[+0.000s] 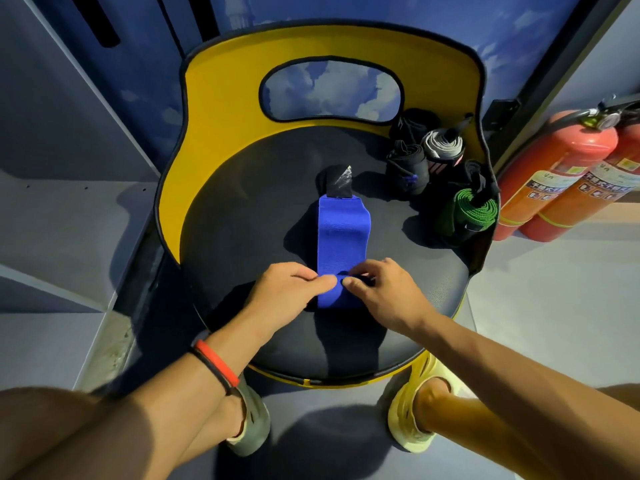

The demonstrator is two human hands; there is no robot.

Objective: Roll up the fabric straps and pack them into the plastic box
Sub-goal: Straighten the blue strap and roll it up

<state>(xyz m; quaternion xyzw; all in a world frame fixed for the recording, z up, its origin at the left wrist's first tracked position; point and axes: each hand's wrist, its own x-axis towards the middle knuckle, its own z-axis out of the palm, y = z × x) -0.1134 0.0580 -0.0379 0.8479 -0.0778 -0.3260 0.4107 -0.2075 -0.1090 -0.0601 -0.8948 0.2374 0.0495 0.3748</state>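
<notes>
Just starting the roll on the blue strap, flat on the chair seat. Pinching its near end with left hand and right hand. Next, probably: tuck that end tight and roll toward the black tab.

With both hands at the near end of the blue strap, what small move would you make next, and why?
Probably tuck that end over and begin rolling it away: the left hand and right hand pinch it, while the blue strap lies flat, unrolled, on the seat.
</notes>
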